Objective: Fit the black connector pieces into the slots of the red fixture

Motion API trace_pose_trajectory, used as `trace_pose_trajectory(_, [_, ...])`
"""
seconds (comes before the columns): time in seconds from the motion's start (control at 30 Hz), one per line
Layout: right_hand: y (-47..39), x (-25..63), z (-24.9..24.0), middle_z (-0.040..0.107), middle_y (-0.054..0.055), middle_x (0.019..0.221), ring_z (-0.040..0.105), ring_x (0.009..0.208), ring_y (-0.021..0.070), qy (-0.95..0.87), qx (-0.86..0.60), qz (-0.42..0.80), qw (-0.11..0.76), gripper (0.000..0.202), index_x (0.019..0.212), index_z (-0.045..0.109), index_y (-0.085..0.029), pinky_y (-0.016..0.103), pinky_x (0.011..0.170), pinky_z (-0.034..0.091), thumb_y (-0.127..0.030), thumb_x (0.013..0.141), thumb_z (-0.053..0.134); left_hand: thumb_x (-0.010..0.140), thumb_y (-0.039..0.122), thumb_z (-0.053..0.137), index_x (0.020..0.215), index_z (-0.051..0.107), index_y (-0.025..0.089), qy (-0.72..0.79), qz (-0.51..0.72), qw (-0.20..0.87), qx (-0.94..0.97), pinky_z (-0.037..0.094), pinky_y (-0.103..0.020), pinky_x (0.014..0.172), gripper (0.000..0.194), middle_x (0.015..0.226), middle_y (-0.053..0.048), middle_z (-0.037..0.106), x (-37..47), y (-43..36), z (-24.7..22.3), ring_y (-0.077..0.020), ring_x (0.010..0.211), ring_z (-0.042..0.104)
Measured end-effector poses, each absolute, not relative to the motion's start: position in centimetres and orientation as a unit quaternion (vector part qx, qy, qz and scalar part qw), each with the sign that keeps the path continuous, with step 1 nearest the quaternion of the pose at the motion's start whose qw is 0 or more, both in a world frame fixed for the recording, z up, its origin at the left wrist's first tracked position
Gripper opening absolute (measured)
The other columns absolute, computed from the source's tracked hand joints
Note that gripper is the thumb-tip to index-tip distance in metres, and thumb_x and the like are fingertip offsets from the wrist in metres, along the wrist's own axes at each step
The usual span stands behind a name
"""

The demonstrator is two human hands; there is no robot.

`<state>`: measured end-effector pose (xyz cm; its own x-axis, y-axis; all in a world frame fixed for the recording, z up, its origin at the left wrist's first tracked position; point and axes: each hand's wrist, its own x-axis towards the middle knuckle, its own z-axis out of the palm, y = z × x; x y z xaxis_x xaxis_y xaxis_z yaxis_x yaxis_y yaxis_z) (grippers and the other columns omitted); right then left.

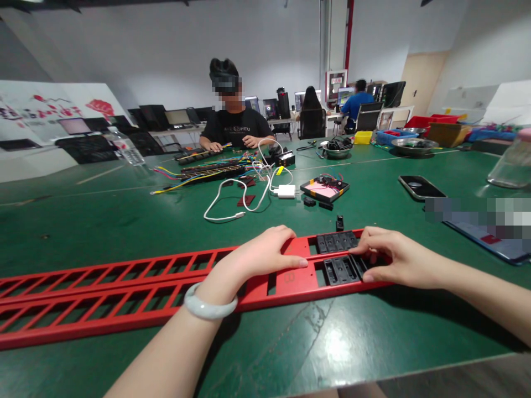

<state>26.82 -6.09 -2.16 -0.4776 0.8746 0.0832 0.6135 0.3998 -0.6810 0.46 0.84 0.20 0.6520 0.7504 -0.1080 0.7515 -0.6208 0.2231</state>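
A long red frame (pixel 286 281) with two rows of slots lies across the green table. My left hand (pixel 265 251) rests on its red plate, fingers apart, holding nothing. At the frame's right end my right hand (pixel 385 257) pinches a black block (pixel 359 266) at the near row, beside other black blocks (pixel 340 271) seated in that row. Behind them, a group of black blocks (pixel 336 242) fills part of the far row. One loose black block (pixel 340 223) stands just beyond the frame.
A white charger (pixel 286 191) with its cable, a pink-topped tray (pixel 326 188) and wire bundles (pixel 215 170) lie further back. Two phones, including a dark one (pixel 421 188), are at the right. A person in black (pixel 236 127) sits opposite, hands on the table. A bottle (pixel 126 148) stands left.
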Motion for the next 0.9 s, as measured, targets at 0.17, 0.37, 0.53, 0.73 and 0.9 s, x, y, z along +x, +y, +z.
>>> trace_pose_trajectory(0.17, [-6.12, 26.83, -2.12, 0.051, 0.004, 0.085, 0.049, 0.077, 0.0157, -0.807, -0.46, 0.302, 0.215, 0.034, 0.092, 0.061, -0.016, 0.026, 0.064, 0.042, -0.033, 0.063, 0.066, 0.066, 0.065, 0.044, 0.095, 0.051, 0.02, 0.418, 0.002, 0.126, 0.9, 0.038, -0.028, 0.072, 0.054, 0.094, -0.004, 0.051, 0.45, 0.85, 0.16, -0.0199, 0.086, 0.048])
trace_pose_trajectory(0.37, [-6.07, 26.68, -2.1, 0.051, 0.004, 0.085, 0.048, 0.077, 0.0156, -0.804, -0.462, 0.307, 0.213, 0.031, 0.089, 0.06, -0.016, 0.026, 0.063, 0.041, -0.033, 0.064, 0.066, 0.066, 0.066, 0.044, 0.097, 0.051, 0.02, 0.419, -0.001, 0.125, 0.899, 0.037, -0.029, 0.073, 0.056, 0.096, -0.005, 0.051, 0.51, 0.71, 0.36, -0.0207, 0.087, 0.048])
trace_pose_trajectory(0.53, [-6.11, 26.77, -2.12, 0.051, 0.004, 0.084, 0.048, 0.078, 0.0159, -0.811, -0.46, 0.295, 0.209, 0.033, 0.091, 0.061, -0.016, 0.026, 0.064, 0.04, -0.034, 0.064, 0.065, 0.066, 0.066, 0.044, 0.097, 0.051, 0.02, 0.413, -0.002, 0.124, 0.902, 0.038, -0.029, 0.073, 0.055, 0.095, -0.005, 0.051, 0.45, 0.76, 0.29, -0.0205, 0.086, 0.048])
trace_pose_trajectory(0.73, [-6.03, 26.73, -2.07, 0.051, 0.005, 0.086, 0.048, 0.079, 0.0163, -0.808, -0.455, 0.308, 0.212, 0.033, 0.092, 0.061, -0.016, 0.027, 0.064, 0.041, -0.033, 0.064, 0.065, 0.066, 0.064, 0.045, 0.097, 0.051, 0.02, 0.421, 0.0, 0.125, 0.898, 0.037, -0.029, 0.074, 0.054, 0.096, -0.005, 0.051, 0.39, 0.85, 0.2, -0.0207, 0.088, 0.048])
trace_pose_trajectory(0.9, [-6.0, 26.75, -2.05, 0.051, 0.005, 0.084, 0.048, 0.077, 0.0166, -0.815, -0.45, 0.299, 0.212, 0.033, 0.092, 0.062, -0.016, 0.029, 0.066, 0.041, -0.034, 0.064, 0.065, 0.065, 0.065, 0.045, 0.095, 0.051, 0.02, 0.418, 0.002, 0.129, 0.899, 0.038, -0.029, 0.073, 0.055, 0.094, -0.005, 0.051, 0.41, 0.88, 0.27, -0.0209, 0.086, 0.049])
